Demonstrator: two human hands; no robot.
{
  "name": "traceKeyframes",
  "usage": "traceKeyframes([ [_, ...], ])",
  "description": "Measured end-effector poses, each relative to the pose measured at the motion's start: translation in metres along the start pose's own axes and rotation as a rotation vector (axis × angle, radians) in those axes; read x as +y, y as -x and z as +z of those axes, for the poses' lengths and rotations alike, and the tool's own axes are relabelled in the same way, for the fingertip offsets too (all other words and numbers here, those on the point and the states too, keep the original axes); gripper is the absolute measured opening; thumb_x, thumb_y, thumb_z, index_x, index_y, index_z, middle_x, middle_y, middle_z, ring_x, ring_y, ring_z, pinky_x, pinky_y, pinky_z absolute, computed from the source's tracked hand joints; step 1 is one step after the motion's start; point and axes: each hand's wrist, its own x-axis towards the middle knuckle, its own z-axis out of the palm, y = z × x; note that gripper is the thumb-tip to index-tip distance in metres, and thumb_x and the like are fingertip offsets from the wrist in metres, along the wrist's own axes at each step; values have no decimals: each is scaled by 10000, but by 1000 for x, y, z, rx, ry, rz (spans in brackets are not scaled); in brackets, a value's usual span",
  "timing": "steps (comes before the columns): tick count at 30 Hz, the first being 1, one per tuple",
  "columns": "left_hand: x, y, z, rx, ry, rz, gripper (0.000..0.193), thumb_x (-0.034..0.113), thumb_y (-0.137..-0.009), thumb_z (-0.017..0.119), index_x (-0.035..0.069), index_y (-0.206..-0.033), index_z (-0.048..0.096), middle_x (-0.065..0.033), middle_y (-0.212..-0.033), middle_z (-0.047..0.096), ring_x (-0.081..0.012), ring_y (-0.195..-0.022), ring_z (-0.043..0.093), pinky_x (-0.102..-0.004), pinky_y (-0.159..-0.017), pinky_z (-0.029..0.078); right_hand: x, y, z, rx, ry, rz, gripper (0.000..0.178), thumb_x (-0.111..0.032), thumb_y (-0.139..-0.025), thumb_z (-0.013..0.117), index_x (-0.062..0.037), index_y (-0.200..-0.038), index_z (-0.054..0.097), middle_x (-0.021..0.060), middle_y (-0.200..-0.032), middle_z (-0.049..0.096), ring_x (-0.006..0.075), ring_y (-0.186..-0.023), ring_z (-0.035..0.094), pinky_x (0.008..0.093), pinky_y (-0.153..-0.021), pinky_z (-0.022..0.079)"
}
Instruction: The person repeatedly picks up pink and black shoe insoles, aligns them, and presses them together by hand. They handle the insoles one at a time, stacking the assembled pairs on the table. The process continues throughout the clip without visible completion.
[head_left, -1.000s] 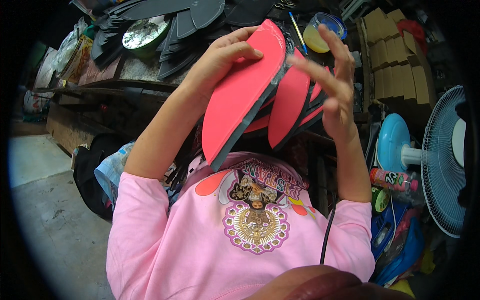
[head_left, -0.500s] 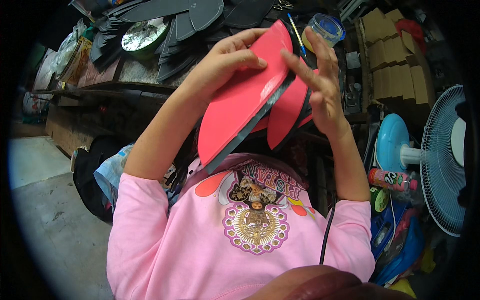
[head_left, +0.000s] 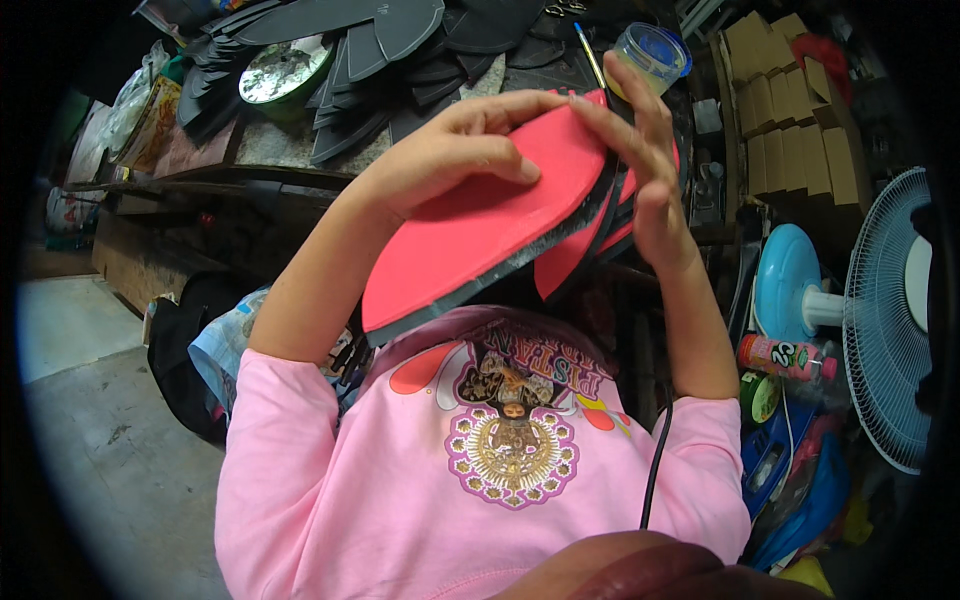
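On my feed, the left hand (head_left: 465, 150) has its thumb pressed on the face of a red, dark-backed piece (head_left: 480, 225) and its fingers around the upper edge, closed on it. The right hand (head_left: 645, 165) has its fingers extended and loosely spread, with one fingertip at the piece's upper corner; I can't tell whether it grips anything.

I see the piece at upper centre, in front of the pink shirt (head_left: 420, 480), its long axis slanting from lower left to upper right. Its red face is turned up toward me, and the dark edge runs along its lower-right side. More red pieces (head_left: 562, 265) sit just behind it.

At upper right I have a clear tub (head_left: 655, 45) with some pale yellow stuff low inside, a blue-ended slim stick (head_left: 590, 55) beside it. At upper left, a green-sided round container (head_left: 285, 75) is topped by a silvery disc; I can't see inside. The bottle (head_left: 785, 358) at right has a pink cap and a red label with large lettering. The shirt carries colourful lettering above a gold, purple-edged emblem.
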Motion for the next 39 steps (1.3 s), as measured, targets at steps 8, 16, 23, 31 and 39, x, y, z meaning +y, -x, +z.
traceKeyframes([
  [8, 10, 5, 4, 131, -180, -82, 649, 52, -798, 643, -35, -1420, 479, -99, -1262, 633, -113, -1061, 652, -252, -932, 522, 41, 24, -14, 155, 184, 155, 817, -643, -1032, 113, -158, -1190, 752, 114, -1461, 517, 294, -1401, 364, 430, -1182, 216],
  [16, -20, -40, 1, 394, -1213, 260, 616, 86, -881, 685, 32, -1453, 462, -104, -1259, 601, -189, -1104, 627, -294, -962, 505, 49, 37, -16, 343, 238, 184, 669, -523, -1086, 216, -109, -1188, 732, 89, -1304, 639, 275, -1304, 479, 399, -1119, 345],
  [23, -4, -23, -31, 383, -1489, 486, 535, 80, -868, 674, 113, -1386, 544, -117, -1176, 609, -265, -1022, 624, -352, -881, 515, 59, 35, -13, 324, 264, 127, 584, -493, -1086, 284, -104, -1242, 691, 87, -1237, 680, 279, -1210, 551, 391, -1068, 387],
  [31, -7, -1, -80, 412, -1237, 361, 360, 70, -958, 637, 103, -1317, 623, -53, -1028, 694, -118, -879, 638, -254, -792, 510, 64, 34, -8, 283, 173, 186, 495, -472, -1079, 367, -130, -1308, 642, 97, -1079, 721, 247, -1044, 631, 351, -923, 481],
  [39, -19, -3, -84, 434, -1487, 517, 343, 126, -944, 672, 102, -1284, 636, -86, -1000, 705, -163, -873, 669, -284, -814, 523, 58, 40, -7, 298, 246, 197, 463, -476, -1069, 385, -175, -1308, 643, 74, -969, 738, 246, -973, 671, 362, -854, 518],
])
